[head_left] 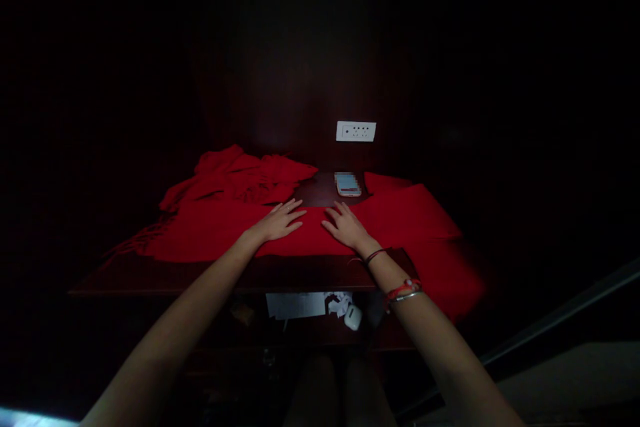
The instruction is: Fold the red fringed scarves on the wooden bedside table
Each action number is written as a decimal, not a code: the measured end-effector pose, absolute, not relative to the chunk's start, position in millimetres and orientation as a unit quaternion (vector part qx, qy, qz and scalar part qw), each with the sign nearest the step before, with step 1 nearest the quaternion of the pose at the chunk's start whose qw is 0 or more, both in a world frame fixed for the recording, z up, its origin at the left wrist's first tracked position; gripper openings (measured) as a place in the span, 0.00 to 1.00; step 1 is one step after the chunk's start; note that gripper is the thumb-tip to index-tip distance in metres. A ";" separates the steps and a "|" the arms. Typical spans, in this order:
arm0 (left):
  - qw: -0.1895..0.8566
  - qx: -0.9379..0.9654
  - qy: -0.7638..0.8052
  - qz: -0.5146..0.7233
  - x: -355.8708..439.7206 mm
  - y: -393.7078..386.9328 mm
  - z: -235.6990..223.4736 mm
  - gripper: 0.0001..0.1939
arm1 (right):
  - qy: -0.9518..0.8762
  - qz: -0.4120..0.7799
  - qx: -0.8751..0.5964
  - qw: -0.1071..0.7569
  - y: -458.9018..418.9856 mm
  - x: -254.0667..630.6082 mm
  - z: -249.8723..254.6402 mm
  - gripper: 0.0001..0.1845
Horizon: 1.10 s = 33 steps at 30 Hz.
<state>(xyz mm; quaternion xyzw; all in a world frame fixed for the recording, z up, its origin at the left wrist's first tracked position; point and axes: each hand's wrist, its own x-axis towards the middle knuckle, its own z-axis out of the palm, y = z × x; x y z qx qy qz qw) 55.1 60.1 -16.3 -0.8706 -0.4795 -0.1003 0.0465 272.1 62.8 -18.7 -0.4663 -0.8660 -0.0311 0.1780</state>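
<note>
1. Presently, a red, fringed length of soft fabric (210,230) is spread along the front of a dark reddish-brown wooden desk (300,273); it is bunched at the back left and draped past the front edge at the right.
2. The fabric is touched by both hands, left (285,220) and right (346,225), laid flat with fingers spread; nothing is gripped by either.
3. A dark cord and red and silver-coloured bracelets (405,290) are worn on the right arm.
4. Behind the right hand, a light-screened smartphone (347,184) is laid on bare desktop.
5. Above it, a white rectangular socket panel (356,131) is mounted.
6. Below the desktop, white paper (296,305) and a small white rounded case (353,317) are seen.
</note>
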 end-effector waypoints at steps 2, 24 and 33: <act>0.046 -0.888 -0.440 -0.125 57.5 46.3 -6.6 0.24 | -0.906 -0.027 -0.376 0.191 56.7 269.8 -17.5 0.25; 0.103 -0.904 -0.415 -0.007 32.5 6.2 13.8 0.19 | -0.935 0.001 -0.251 0.252 21.0 277.8 -9.0 0.10; 0.081 -0.918 -0.375 -0.104 37.3 14.0 3.1 0.12 | -0.925 0.016 -0.262 0.276 29.3 278.8 -13.9 0.08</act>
